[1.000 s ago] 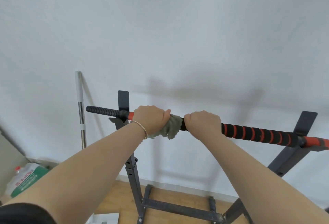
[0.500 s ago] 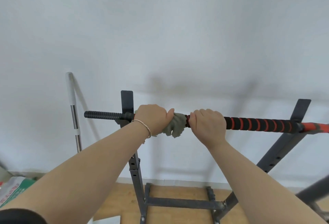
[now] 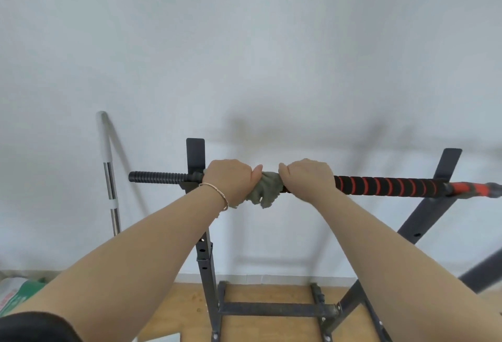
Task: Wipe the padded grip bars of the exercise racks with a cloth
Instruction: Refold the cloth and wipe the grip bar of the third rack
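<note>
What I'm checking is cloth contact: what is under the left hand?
The left hand grips the grey-green cloth around the padded bar; cloth bunches out toward the right hand and hangs below. The bar's surface under hand and cloth is hidden.

You face a plain white wall [image 3: 244, 43], a metal pole [image 3: 110, 178] leaning against it, wooden floor [image 3: 266, 294] below it.

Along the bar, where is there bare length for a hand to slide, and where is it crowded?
Free: the striped padding between the right hand and the right bracket, and the ribbed black end left of the left upright. Crowded: mid-bar, where the left hand grips the cloth close beside the right hand.
</note>
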